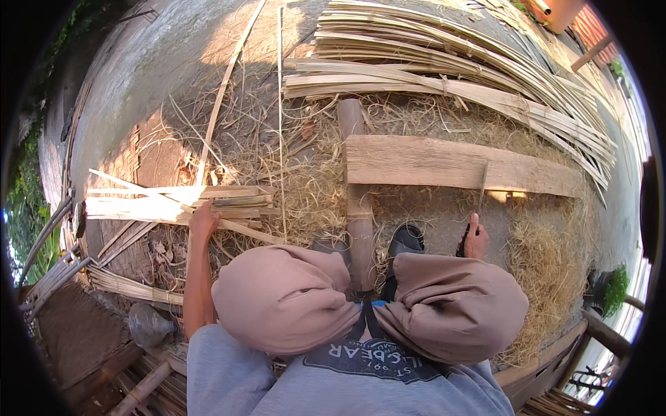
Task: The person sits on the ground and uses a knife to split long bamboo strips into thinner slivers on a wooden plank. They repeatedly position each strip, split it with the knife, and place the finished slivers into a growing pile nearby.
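While the person sits with both knees up, the left hand (202, 220) reaches out to the left and closes on a bamboo strip (239, 231) at the near edge of a small pile of split strips (173, 201). The right hand (475, 239) is clenched around the handle of a knife (481, 191), whose blade points far, against a wooden plank (444, 163) lying across a bamboo pole (357, 201).

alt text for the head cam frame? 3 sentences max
Seen from above, a seated person's left hand reaches into a pile of bamboo strips, while the right hand holds a knife upright against a wooden plank. Shavings cover the ground; long bundled strips lie beyond.
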{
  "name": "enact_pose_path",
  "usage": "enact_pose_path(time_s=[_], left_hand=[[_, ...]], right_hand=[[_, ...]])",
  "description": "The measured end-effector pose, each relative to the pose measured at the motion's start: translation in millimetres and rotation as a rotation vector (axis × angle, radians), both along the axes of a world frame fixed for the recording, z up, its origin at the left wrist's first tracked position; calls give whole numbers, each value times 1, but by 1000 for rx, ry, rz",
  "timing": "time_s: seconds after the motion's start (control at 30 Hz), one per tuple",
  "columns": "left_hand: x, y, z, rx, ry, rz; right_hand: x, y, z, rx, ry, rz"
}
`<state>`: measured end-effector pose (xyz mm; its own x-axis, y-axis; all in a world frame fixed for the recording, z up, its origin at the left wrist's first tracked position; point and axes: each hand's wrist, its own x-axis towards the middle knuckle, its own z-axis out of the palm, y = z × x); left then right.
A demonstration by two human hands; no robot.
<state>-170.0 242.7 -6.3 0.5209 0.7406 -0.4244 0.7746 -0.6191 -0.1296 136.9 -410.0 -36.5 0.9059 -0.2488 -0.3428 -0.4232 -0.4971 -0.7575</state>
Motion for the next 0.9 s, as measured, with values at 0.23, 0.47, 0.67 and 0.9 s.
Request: enact_pose_path(time_s=[0.23,0.47,0.67,0.9], left_hand=[[-19,-59,-43,288,-426,762],[-36,-46,-48,-15,-1215,1562],[-7,-69,-28,-171,-2037,1434],[23,-60,-31,-128,-1975,1485]], right_hand=[[-12,3,-21,117,94,-76],[-6,-2,-23,226,83,-70],[-7,-3,-20,250,92,-101],[-5,4,-29,222,130,-28]])
